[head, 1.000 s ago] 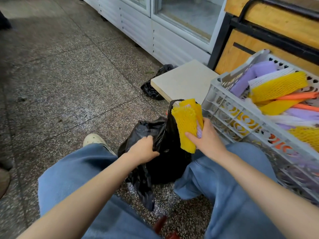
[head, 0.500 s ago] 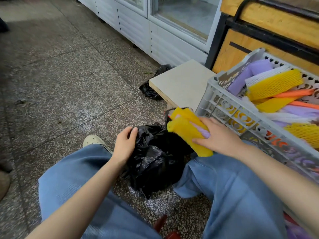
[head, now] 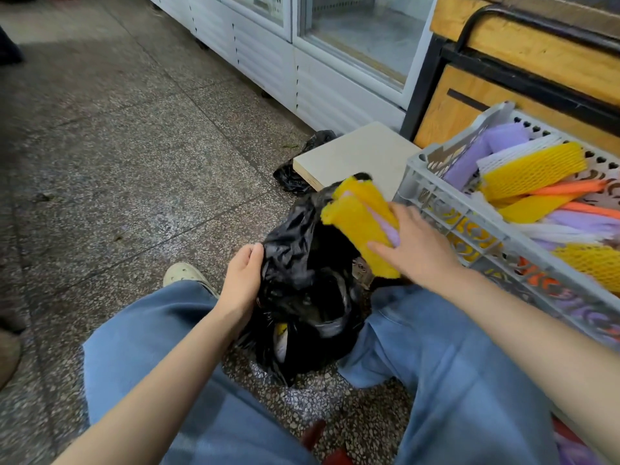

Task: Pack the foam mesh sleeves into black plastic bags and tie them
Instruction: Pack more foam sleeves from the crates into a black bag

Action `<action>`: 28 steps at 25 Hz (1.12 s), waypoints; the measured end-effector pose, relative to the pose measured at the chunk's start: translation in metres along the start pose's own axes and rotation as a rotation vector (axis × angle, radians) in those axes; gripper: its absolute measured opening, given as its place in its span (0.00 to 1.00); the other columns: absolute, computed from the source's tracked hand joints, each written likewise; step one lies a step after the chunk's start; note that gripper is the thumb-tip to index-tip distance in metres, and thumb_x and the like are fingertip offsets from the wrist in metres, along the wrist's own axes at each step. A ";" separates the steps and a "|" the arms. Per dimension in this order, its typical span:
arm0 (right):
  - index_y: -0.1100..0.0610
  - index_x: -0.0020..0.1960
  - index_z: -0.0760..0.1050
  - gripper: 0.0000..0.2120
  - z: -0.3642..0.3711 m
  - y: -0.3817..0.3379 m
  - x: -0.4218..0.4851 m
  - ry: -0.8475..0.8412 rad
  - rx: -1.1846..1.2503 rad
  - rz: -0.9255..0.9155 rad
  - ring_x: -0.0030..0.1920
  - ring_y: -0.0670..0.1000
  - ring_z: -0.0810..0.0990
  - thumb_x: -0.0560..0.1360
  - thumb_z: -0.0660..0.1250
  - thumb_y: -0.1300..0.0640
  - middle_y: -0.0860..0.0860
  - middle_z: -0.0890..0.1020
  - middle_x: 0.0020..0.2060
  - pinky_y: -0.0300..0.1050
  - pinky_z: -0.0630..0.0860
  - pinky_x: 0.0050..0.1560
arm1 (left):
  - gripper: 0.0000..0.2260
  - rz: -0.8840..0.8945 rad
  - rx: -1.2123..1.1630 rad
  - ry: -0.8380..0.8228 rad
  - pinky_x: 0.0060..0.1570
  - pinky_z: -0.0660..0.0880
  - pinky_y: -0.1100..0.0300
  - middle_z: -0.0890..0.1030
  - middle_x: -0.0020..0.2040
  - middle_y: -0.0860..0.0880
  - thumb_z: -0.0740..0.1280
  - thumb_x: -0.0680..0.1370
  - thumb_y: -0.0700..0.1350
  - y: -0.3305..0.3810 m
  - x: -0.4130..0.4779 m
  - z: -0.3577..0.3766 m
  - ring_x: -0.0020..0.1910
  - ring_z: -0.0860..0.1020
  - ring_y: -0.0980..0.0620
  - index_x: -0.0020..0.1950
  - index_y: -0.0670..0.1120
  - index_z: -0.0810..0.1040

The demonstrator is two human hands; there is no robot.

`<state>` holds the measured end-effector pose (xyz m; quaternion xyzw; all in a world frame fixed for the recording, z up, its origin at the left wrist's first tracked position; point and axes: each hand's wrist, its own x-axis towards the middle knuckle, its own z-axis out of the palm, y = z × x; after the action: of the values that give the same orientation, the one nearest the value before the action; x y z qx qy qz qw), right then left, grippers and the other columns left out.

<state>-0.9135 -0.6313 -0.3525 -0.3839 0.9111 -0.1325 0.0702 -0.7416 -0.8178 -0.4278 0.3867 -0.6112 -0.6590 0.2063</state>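
A black plastic bag (head: pixel 303 297) sits crumpled on the floor between my knees. My left hand (head: pixel 242 283) holds its left edge, fingers curled on the plastic. My right hand (head: pixel 417 245) grips a bundle of yellow foam mesh sleeves (head: pixel 360 226), with a purple one tucked in, lying slanted across the bag's top right. A grey crate (head: pixel 446 209) at my right holds several more sleeves in yellow, orange, purple and white.
A pale board (head: pixel 355 156) lies on the floor behind the bag, with another black bag (head: pixel 302 176) at its left edge. White display fridges (head: pixel 302 62) and a wooden cabinet (head: pixel 503 85) stand behind. Terrazzo floor spreads to the left.
The bag has dropped from held up to slumped on the floor. My left hand shifted left along its edge. The sleeve bundle tilted from upright to slanted over the bag.
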 end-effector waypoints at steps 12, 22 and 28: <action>0.57 0.74 0.54 0.36 0.020 0.010 -0.001 0.011 0.041 0.107 0.66 0.56 0.69 0.75 0.63 0.41 0.54 0.63 0.71 0.49 0.70 0.53 | 0.29 0.230 0.980 -0.265 0.65 0.64 0.50 0.73 0.66 0.45 0.61 0.77 0.61 -0.007 -0.010 0.032 0.67 0.69 0.45 0.71 0.45 0.66; 0.60 0.73 0.56 0.37 0.008 0.039 -0.018 0.077 0.178 0.195 0.69 0.57 0.66 0.73 0.66 0.42 0.56 0.63 0.71 0.52 0.68 0.60 | 0.19 0.288 1.021 -0.209 0.62 0.63 0.51 0.73 0.58 0.47 0.63 0.77 0.60 -0.025 -0.013 0.073 0.63 0.66 0.47 0.59 0.48 0.76; 0.58 0.73 0.59 0.36 0.005 0.041 -0.027 0.187 0.306 0.169 0.68 0.55 0.66 0.73 0.68 0.44 0.55 0.66 0.70 0.48 0.66 0.62 | 0.17 0.126 1.031 -0.212 0.60 0.64 0.50 0.77 0.59 0.43 0.63 0.79 0.54 -0.024 -0.015 0.108 0.63 0.71 0.42 0.61 0.44 0.71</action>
<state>-0.9215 -0.5859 -0.3683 -0.2771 0.9118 -0.2982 0.0536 -0.8099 -0.7332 -0.4521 0.3317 -0.8954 -0.2949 -0.0342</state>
